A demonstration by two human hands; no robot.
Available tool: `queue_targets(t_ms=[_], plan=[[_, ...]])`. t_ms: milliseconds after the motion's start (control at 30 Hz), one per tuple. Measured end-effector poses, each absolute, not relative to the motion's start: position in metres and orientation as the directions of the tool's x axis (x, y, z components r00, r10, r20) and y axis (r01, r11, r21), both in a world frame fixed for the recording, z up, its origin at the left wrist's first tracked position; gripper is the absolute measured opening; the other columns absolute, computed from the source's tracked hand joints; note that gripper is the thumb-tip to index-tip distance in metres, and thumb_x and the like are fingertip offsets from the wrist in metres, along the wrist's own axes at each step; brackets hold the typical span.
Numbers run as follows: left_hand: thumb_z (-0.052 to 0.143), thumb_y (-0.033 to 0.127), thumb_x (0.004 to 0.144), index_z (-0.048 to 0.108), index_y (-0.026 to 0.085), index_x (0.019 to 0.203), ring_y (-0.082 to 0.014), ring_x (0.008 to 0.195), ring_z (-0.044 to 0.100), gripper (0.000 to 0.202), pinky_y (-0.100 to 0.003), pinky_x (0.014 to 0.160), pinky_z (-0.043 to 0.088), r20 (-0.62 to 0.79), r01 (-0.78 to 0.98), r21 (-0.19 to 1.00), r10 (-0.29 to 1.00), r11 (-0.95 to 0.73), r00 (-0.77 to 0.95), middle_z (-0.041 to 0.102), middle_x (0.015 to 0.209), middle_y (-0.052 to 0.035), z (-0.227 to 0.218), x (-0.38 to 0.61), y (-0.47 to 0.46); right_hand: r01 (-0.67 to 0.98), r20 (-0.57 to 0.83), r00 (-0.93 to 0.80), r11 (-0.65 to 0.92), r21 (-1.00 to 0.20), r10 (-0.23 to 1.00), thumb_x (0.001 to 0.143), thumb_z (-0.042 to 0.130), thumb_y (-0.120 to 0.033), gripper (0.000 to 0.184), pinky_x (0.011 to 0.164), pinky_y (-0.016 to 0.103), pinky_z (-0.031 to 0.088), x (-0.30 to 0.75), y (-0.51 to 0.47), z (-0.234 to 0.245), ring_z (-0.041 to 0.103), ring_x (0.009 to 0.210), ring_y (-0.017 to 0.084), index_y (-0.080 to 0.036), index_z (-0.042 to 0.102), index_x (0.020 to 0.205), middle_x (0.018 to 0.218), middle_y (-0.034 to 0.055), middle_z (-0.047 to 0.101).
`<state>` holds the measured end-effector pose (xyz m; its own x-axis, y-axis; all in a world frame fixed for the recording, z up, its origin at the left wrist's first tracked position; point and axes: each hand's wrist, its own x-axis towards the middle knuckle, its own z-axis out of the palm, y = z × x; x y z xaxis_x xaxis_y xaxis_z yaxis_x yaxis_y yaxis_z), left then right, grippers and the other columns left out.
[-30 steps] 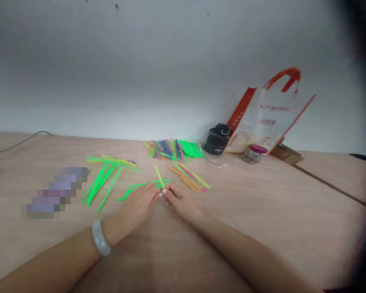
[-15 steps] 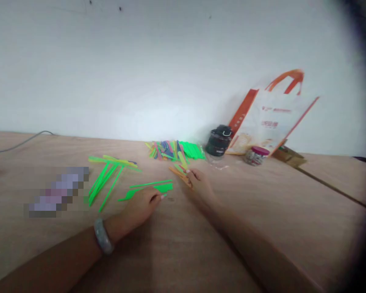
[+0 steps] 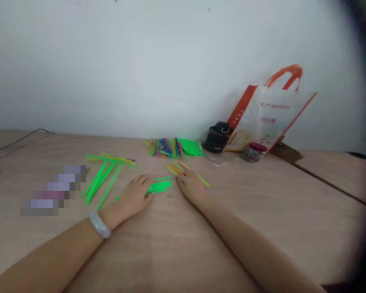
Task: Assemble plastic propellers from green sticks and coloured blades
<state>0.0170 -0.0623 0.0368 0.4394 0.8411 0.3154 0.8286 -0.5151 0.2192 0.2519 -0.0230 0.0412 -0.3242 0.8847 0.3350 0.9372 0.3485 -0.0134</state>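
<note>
My left hand (image 3: 137,194) lies over a bundle of thin green plastic sticks (image 3: 161,186), fingers stretched out and thumb apart. Part of the bundle is hidden beneath it. To its right, my right hand (image 3: 191,185) has its fingers closed over a small bunch of orange and yellow sticks (image 3: 173,168). A yellow end (image 3: 203,180) pokes out past the hand's far side. The fingertips are blurred. Left of my left hand, several loose green sticks (image 3: 101,183) slant on the table below a yellow and green bunch (image 3: 111,159).
By the wall lies a multicoloured stick pile (image 3: 164,148) beside green sticks (image 3: 191,147). A black jar-like container (image 3: 217,138), a jar with a dark red lid (image 3: 254,152) and a white-orange bag (image 3: 268,118) stand right. A pixelated object (image 3: 56,189) and a cable (image 3: 18,142) are left.
My left hand has gone from a pinch to lying spread over the green sticks. My right hand has lowered onto the orange sticks, and the yellow stick it held now lies across them.
</note>
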Motion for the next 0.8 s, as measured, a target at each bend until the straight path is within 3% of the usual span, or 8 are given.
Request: queue_targets(t_ms=[167,400,533,700,800], plan=[[0.045,0.024,0.088,0.053,0.015,0.12,-0.0234,0.11,0.052,0.034,-0.04,0.098,0.041,0.274,0.805,0.234,0.832,-0.545,0.483,0.058,0.119,-0.0111,0.045,0.014,-0.061,0.951,0.34,-0.299,0.309,0.026,0.892,0.091,0.04,-0.021,0.029,0.082,0.031,0.041,0.254,-0.019,0.042,0.054,0.093,0.021,-0.017,0.07,0.092,0.098,0.012,0.062],[0.045,0.023,0.088,0.055,0.015,0.116,-0.0223,0.105,0.054,0.03,-0.038,0.095,0.042,0.306,0.784,0.235,0.809,-0.575,0.502,0.059,0.114,-0.0109,0.041,0.015,-0.061,0.921,0.424,-0.368,0.386,0.048,0.828,0.089,0.044,-0.022,0.025,0.08,0.03,0.041,0.247,-0.029,0.042,0.053,0.091,0.02,-0.017,0.068,0.085,0.094,0.0097,0.061],[0.044,0.026,0.09,0.053,0.015,0.117,-0.0222,0.106,0.053,0.031,-0.037,0.094,0.043,0.318,0.818,0.157,0.813,-0.553,0.489,0.057,0.116,-0.0107,0.049,0.013,-0.062,0.887,0.456,-0.412,0.462,0.002,0.789,0.089,0.046,-0.023,0.023,0.074,0.028,0.041,0.242,-0.037,0.042,0.054,0.085,0.018,-0.018,0.068,0.084,0.089,0.0076,0.061],[0.038,0.027,0.092,0.056,0.011,0.106,-0.0284,0.103,0.053,0.028,-0.043,0.09,0.043,0.4,0.96,-0.099,0.873,-0.261,0.278,0.058,0.108,-0.0151,0.069,-0.012,-0.052,0.84,0.495,-0.438,0.538,-0.071,0.75,0.087,0.048,-0.019,0.018,0.075,0.028,0.043,0.239,-0.042,0.044,0.054,0.084,0.018,-0.018,0.066,0.086,0.088,0.0071,0.061],[0.041,0.027,0.089,0.057,0.01,0.103,-0.0311,0.096,0.057,0.027,-0.043,0.08,0.046,0.364,0.994,-0.107,0.929,-0.037,0.073,0.058,0.102,-0.0174,0.073,-0.035,-0.042,0.815,0.5,-0.444,0.567,-0.119,0.744,0.087,0.048,-0.02,0.019,0.075,0.029,0.044,0.238,-0.043,0.045,0.055,0.083,0.018,-0.018,0.066,0.086,0.087,0.0072,0.061]])
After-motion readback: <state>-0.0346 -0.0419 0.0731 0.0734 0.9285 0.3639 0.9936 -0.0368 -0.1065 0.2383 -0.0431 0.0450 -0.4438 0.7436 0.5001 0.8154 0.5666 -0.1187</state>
